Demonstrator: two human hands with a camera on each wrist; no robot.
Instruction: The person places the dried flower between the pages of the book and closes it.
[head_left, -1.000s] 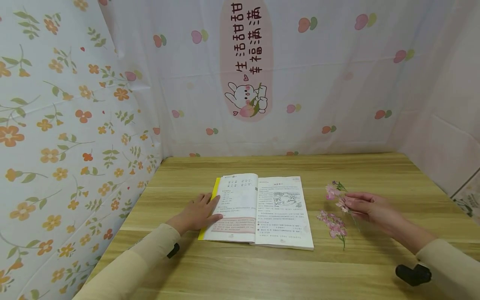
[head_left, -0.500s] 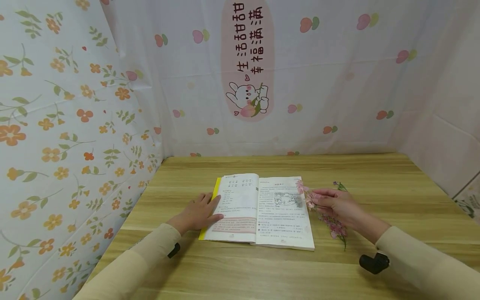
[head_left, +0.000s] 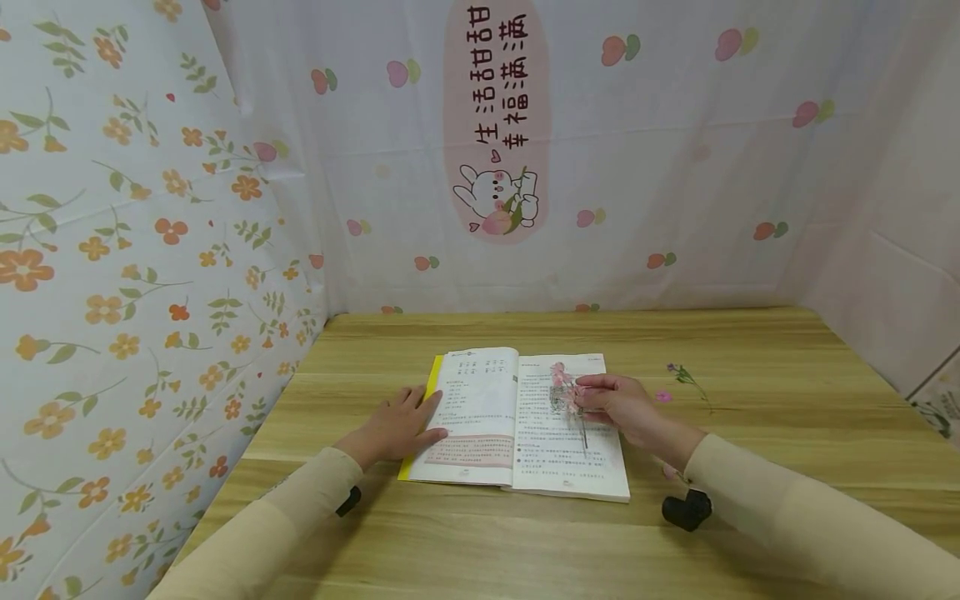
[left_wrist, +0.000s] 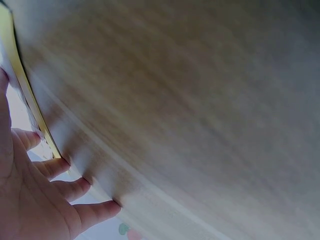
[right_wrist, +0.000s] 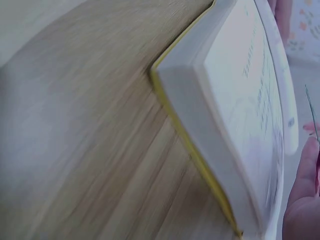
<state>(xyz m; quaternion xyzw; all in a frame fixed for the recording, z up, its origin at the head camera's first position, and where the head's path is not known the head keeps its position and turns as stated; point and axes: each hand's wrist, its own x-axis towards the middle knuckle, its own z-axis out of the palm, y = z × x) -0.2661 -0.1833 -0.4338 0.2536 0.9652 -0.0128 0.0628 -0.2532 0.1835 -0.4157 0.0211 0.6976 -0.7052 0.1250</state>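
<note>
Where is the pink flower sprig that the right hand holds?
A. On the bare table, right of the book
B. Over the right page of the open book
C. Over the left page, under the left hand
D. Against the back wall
B: the right hand pinches the pink flower sprig over the right page of the open book.

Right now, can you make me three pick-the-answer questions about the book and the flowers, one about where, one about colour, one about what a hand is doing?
1. Where is the pink flower sprig?
A. over the open book's right page
B. on the wall
C. under the table

2. What colour is the book cover's edge?
A. blue
B. yellow
C. black

3. What is the left hand doing?
A. waving in the air
B. pinching a flower
C. lying flat on the book's left edge

Answers: 1 A, the right hand pinches it there. 2 B, a yellow strip shows. 3 C, straight fingers rest on it.
</note>
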